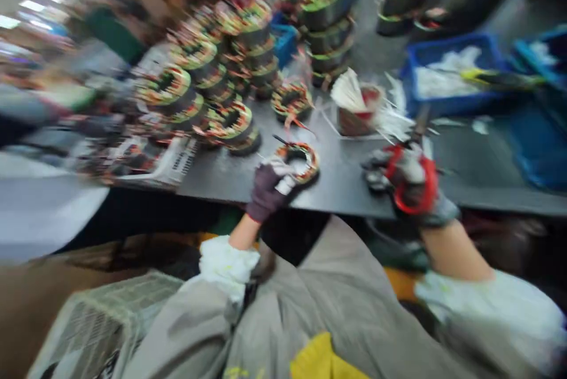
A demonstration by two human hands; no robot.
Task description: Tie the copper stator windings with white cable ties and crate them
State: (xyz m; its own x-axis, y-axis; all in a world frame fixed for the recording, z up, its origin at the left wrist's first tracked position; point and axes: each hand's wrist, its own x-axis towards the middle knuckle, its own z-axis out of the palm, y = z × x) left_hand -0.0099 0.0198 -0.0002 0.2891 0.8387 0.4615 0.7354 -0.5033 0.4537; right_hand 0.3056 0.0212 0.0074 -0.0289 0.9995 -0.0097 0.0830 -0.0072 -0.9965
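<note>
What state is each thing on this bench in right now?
Left hand in dark glove: fingers touching the coil's edge.
Round coil with orange-banded winding: lying flat on the table.
Right hand in grey glove: closed around the scissors.
Red-handled metal scissors: held, blades up.
Banded ring coils: stacked in columns.
Small brown cup: upright, holding white strips.
Blue plastic crate: holding white material.

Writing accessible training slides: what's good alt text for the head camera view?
A dark-gloved left hand holds a ring-shaped wire-wound coil on a dark table, while the gray-gloved right hand holds red-handled scissors. Stacks of similar coils stand beyond.
</note>
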